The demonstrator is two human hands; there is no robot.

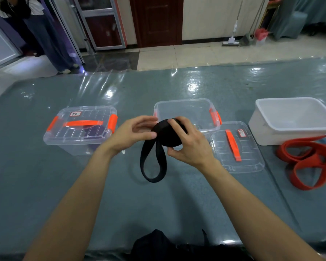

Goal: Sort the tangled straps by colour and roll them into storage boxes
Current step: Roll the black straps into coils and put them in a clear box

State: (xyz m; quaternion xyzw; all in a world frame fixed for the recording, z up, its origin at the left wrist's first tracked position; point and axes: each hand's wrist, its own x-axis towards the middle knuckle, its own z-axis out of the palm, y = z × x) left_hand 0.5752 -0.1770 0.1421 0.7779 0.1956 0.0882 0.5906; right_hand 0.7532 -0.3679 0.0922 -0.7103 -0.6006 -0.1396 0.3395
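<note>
Dark fabric (158, 245) lies at the desk's (120, 194) near edge. Above the desk, the right hand (188, 144) grips a rolled black strap (164, 132), whose loose loop hangs down. The left hand (134, 132) pinches the roll's left side. Just behind stands an open clear box (186, 110), and red straps (309, 162) lie to the right.

Head camera looks forward and down, close over the table (177, 204).
</note>
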